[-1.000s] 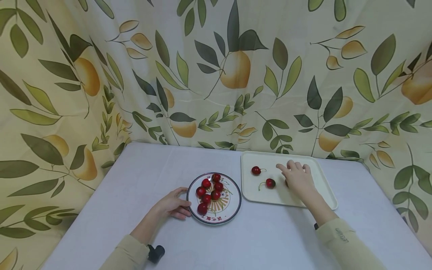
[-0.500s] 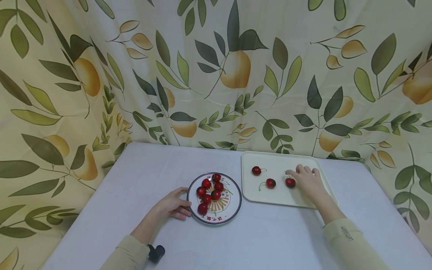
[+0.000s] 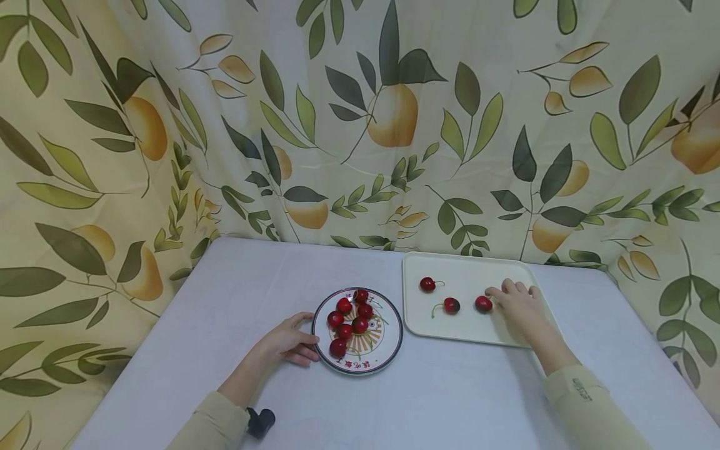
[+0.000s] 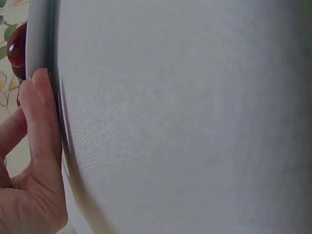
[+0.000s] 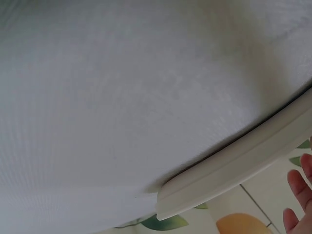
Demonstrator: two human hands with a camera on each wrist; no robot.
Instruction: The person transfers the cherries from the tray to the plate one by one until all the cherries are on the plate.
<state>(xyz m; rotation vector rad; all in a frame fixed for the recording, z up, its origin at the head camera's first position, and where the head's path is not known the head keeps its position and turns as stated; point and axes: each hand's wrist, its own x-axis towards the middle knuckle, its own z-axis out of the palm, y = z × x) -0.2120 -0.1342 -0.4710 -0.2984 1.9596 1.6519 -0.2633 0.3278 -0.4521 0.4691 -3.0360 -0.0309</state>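
My left hand [image 3: 289, 340] rests at the left rim of a round white plate [image 3: 388, 347] with a dark-edged border. Its fingers lie fairly straight along the plate's side, as the left wrist view also shows. On the plate is a group of red cherries [image 3: 344, 331] with green stems. Over the right part of a cream tray [image 3: 422, 331], my right hand [image 3: 520, 309] has its foremost fingertips right beside a dark red cherry [image 3: 483, 304] and its stem. I cannot tell whether they pinch the stem. Only some fingertips [image 5: 298, 187] enter the right wrist view.
Two more cherries lie on the tray's left half, an upper one [image 3: 427, 284] and a lower one [image 3: 451, 305]. Pale cloth covers the table [image 3: 439, 406]. Behind it hangs a leaf-and-fruit printed curtain [image 3: 349, 187]. A black wrist device [image 3: 260, 423] sits by the left sleeve.
My right hand has shifted right across the tray, uncovering the cherry it hid. That cherry's stem now points toward the hand. The left hand and plate have stayed put.
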